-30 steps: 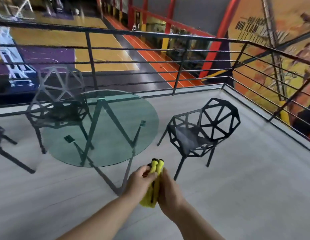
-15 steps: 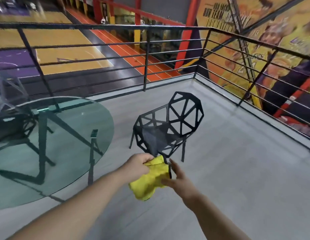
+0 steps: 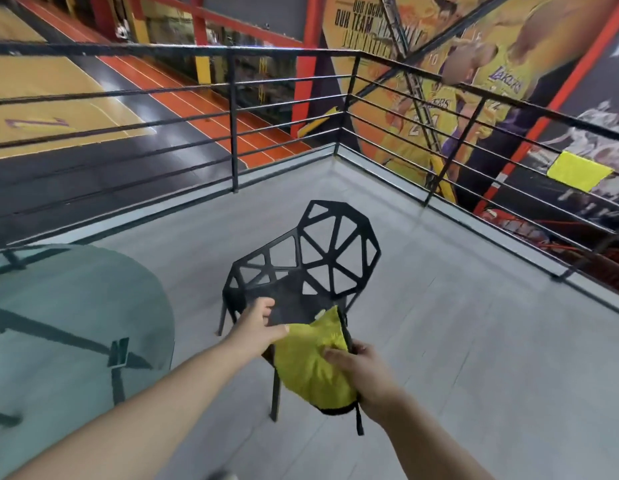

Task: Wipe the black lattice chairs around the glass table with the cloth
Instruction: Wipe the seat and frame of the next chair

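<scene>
Person, head-camera view: two bare forearms, no sleeve visible on either up to the frame edge. Left hand [image 3: 257, 329]: bare, no glove, ring, watch or wristband in view. Right hand [image 3: 365, 372]: bare, no glove, ring, watch or wristband in view. No other part of the body or clothing shows clearly.

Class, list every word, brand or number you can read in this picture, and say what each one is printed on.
"OUR FOCUS" and "OUR TEAM": white lettering at the top of the wall mural.
"LAKERS": on the yellow jersey of the upper player in the mural.
Lines below "OUR TEAM": blurred, unreadable.
Numbers on the lower jerseys: too blurred to be sure.
Purple marking on the court floor: not legible.
The yellow cloth, black lattice chair and glass table carry no visible text.
</scene>
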{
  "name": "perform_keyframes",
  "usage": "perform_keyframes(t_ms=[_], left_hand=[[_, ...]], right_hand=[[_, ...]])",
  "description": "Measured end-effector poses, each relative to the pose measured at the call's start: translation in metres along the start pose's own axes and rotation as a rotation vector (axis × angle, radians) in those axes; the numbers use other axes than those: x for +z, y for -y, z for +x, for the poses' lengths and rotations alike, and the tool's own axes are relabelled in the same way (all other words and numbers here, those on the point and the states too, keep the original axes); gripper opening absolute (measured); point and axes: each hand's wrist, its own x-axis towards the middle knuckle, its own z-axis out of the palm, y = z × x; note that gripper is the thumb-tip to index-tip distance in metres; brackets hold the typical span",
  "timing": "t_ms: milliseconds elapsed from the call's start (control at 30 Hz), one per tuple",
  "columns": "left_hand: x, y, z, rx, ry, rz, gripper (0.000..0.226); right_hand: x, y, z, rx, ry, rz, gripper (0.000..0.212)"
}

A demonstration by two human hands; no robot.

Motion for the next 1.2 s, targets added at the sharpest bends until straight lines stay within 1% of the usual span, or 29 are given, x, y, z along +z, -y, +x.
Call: perform_keyframes(t_ms=[100, 133, 167, 233, 300, 333, 367, 400, 467, 533, 567, 600, 633, 733, 800, 833, 867, 933, 1000, 1067, 1133, 1200], left_hand=[[-0.014, 0.002, 0.032, -0.154, 0.181, 0.101, 0.07], [-0.018, 0.005, 0.043, -0.187, 0.239, 0.108, 0.071], [-0.022, 0.008, 0.056, -0.201, 0.276, 0.068, 0.069], [-0.028, 0.01, 0.08, -0.198, 0.286, -0.096, 0.055], [-0.031, 0.009, 0.105, -0.157, 0.246, -0.203, 0.058], [-0.032, 0.006, 0.116, -0.129, 0.241, -0.22, 0.061], [-0.032, 0.002, 0.124, -0.096, 0.249, -0.218, 0.064], [-0.033, -0.003, 0.132, -0.058, 0.265, -0.188, 0.066], [-0.032, -0.009, 0.148, 0.041, 0.284, -0.071, 0.068], [-0.03, -0.01, 0.162, 0.1, 0.274, 0.072, 0.068], [-0.03, -0.01, 0.168, 0.128, 0.245, 0.145, 0.067], [-0.029, -0.009, 0.175, 0.148, 0.212, 0.215, 0.065], [-0.028, -0.008, 0.182, 0.153, 0.188, 0.273, 0.062], [-0.029, -0.007, 0.205, 0.167, 0.135, 0.416, 0.046], [-0.03, -0.005, 0.226, 0.208, 0.128, 0.454, 0.035], [-0.03, -0.004, 0.238, 0.198, 0.143, 0.423, 0.033], [-0.031, -0.004, 0.247, 0.141, 0.158, 0.336, 0.029], [-0.033, -0.006, 0.263, -0.052, 0.172, 0.096, 0.022], [-0.033, -0.005, 0.282, -0.217, 0.12, -0.118, 0.024], [-0.031, 0.003, 0.302, -0.329, 0.059, -0.283, 0.023], [-0.025, 0.012, 0.321, -0.412, 0.012, -0.414, 0.013], [-0.017, 0.026, 0.338, -0.482, -0.026, -0.532, 0.009]], right_hand=[[0.022, 0.02, 0.039, 0.025, -0.077, 0.065, 0.043], [0.028, 0.026, 0.051, 0.033, -0.095, 0.094, 0.039], [0.033, 0.03, 0.063, 0.038, -0.114, 0.125, 0.032], [0.039, 0.036, 0.083, 0.052, -0.156, 0.173, 0.018], [0.039, 0.038, 0.103, 0.066, -0.224, 0.122, 0.019], [0.038, 0.038, 0.112, 0.073, -0.263, 0.069, 0.026], [0.035, 0.037, 0.122, 0.086, -0.31, 0.006, 0.04], [0.034, 0.036, 0.131, 0.108, -0.356, -0.061, 0.054], [0.028, 0.031, 0.147, 0.148, -0.44, -0.153, 0.075], [0.025, 0.028, 0.16, 0.106, -0.425, -0.22, 0.09], [0.024, 0.026, 0.166, 0.07, -0.398, -0.289, 0.097], [0.022, 0.023, 0.173, 0.048, -0.374, -0.391, 0.098], [0.02, 0.022, 0.18, 0.039, -0.353, -0.495, 0.093], [0.011, 0.028, 0.21, 0.076, -0.325, -0.815, 0.06], [0.004, 0.034, 0.235, 0.132, -0.302, -0.913, 0.044], [0.0, 0.034, 0.249, 0.169, -0.286, -0.881, 0.039], [-0.003, 0.037, 0.262, 0.213, -0.264, -0.763, 0.038], [-0.008, 0.039, 0.287, 0.287, -0.229, -0.409, 0.051], [-0.013, 0.035, 0.313, 0.331, -0.209, -0.121, 0.062], [-0.013, 0.027, 0.341, 0.402, -0.198, 0.095, 0.058], [-0.009, 0.015, 0.368, 0.528, -0.161, 0.236, 0.05], [0.0, 0.002, 0.387, 0.686, -0.117, 0.335, 0.055]])
